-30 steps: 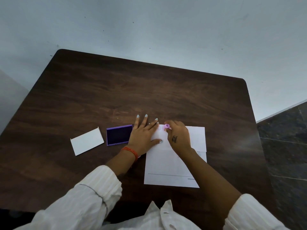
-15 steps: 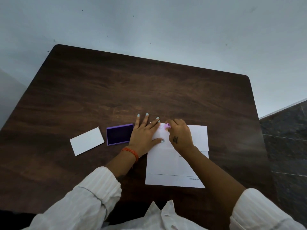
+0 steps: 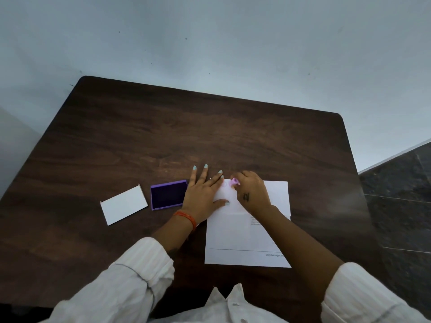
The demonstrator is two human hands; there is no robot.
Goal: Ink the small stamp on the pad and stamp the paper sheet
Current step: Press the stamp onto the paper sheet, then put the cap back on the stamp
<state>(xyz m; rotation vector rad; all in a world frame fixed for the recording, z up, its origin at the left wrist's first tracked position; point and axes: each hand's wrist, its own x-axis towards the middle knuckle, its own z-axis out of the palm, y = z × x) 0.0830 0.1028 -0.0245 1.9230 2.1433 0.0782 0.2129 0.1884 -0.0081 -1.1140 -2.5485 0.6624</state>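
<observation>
Gripping the stamp [image 3: 234, 182] in clenched fingers, the right hand [image 3: 253, 191] presses it on the paper [image 3: 235, 231]. The left hand [image 3: 202, 194] lies flat, fingers spread, beside the pad [image 3: 168, 194].

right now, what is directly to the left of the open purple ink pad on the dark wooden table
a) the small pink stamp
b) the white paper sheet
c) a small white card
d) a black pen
c: a small white card lies apart from the open purple ink pad on its left, while the white paper sheet and the small pink stamp in the right hand are on its right.
</observation>
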